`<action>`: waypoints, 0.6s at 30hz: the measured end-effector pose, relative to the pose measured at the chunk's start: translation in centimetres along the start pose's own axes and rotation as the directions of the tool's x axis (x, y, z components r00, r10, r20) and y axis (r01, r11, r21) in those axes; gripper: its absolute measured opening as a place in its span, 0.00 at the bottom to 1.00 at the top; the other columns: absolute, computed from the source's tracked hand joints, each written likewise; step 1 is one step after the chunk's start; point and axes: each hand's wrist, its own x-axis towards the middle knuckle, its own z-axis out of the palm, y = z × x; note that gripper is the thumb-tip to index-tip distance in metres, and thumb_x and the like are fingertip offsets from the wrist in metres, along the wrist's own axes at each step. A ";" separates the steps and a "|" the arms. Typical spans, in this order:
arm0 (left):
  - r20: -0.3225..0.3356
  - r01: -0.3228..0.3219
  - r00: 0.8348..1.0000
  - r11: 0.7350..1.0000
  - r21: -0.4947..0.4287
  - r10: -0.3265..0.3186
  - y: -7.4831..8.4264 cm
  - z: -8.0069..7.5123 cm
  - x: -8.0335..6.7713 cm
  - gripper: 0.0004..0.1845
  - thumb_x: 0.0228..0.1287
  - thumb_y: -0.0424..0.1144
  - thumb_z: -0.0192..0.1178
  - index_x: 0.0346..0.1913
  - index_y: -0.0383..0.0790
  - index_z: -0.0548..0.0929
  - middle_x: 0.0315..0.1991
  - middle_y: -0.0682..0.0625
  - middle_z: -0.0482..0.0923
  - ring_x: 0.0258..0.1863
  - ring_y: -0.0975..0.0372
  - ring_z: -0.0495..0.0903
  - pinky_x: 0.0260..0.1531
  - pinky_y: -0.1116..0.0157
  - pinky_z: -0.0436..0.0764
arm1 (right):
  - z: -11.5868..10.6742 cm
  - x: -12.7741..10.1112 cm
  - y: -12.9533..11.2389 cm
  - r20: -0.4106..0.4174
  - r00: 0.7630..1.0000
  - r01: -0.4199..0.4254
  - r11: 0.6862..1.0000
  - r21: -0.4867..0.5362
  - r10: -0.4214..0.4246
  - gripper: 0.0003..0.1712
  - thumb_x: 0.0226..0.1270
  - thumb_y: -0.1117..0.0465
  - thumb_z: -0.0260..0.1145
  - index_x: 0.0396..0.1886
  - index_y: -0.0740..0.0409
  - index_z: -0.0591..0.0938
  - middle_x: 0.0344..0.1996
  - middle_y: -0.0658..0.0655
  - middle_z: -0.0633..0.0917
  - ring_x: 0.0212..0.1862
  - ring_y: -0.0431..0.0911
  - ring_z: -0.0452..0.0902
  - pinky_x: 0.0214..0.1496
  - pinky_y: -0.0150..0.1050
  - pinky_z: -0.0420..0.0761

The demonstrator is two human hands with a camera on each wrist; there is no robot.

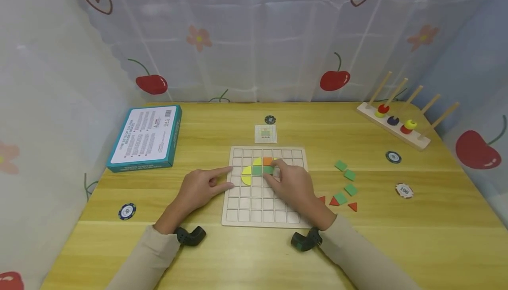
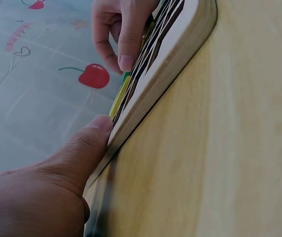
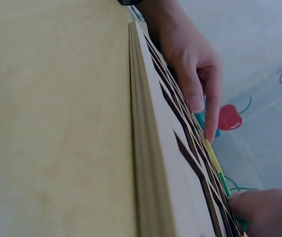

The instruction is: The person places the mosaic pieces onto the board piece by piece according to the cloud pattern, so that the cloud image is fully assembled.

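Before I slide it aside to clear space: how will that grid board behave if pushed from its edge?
The board looks like thick, flat wood, so it is probably stiff and should slide rather than tip. The tiles merely sit in its cells and may shift if jolted. The left hand touches its left edge, the right hand rests on top, which should steady it.

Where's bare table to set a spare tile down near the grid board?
Bare wood lies between the blue box and the grid board, and along the near table edge. Right of the board is crowded with loose green and red tiles.
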 end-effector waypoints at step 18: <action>-0.001 -0.003 1.000 1.000 0.001 0.003 0.2 0.0 0.1 0.27 0.63 0.63 0.68 0.62 0.57 0.86 0.15 0.63 0.62 0.15 0.70 0.58 0.20 0.67 0.59 | -0.3 -0.7 0.7 -0.134 0.989 0.067 0.994 0.083 -0.055 0.09 0.69 0.56 0.71 0.45 0.53 0.88 0.11 0.41 0.65 0.14 0.35 0.55 0.17 0.34 0.56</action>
